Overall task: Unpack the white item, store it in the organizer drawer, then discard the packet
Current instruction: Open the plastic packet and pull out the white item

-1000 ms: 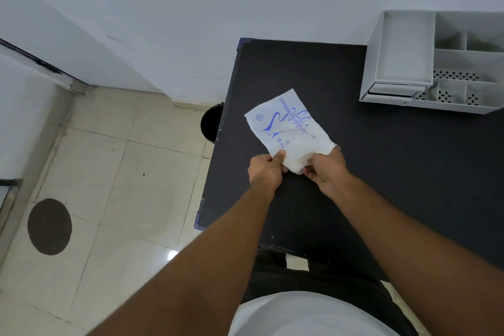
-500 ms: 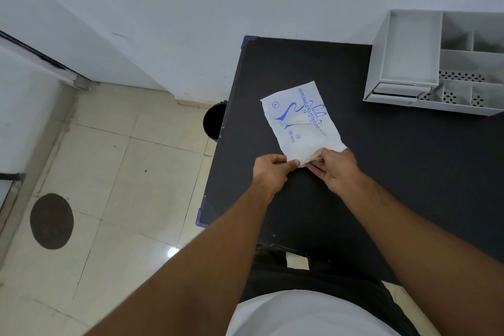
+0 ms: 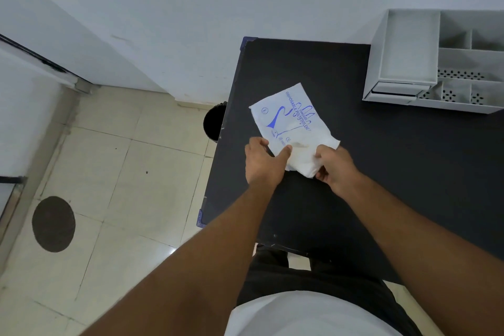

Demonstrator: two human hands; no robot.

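A white packet (image 3: 289, 117) with blue print lies on the black table (image 3: 395, 161), its near end lifted. My left hand (image 3: 263, 163) pinches the packet's near left edge with thumb and fingers. My right hand (image 3: 334, 165) grips a crumpled white item (image 3: 305, 162) that sticks out of the packet's near end. The white organizer (image 3: 436, 63) stands at the table's far right, with a closed drawer (image 3: 396, 88) low on its left side.
A black bin (image 3: 214, 124) stands on the tiled floor just left of the table's edge. A dark round floor mark (image 3: 53, 224) lies at the lower left. The white wall runs behind the table.
The packet's near end has opened. My right hand has drawn white material out of it, and my left hand has shifted its grip on the packet's edge.
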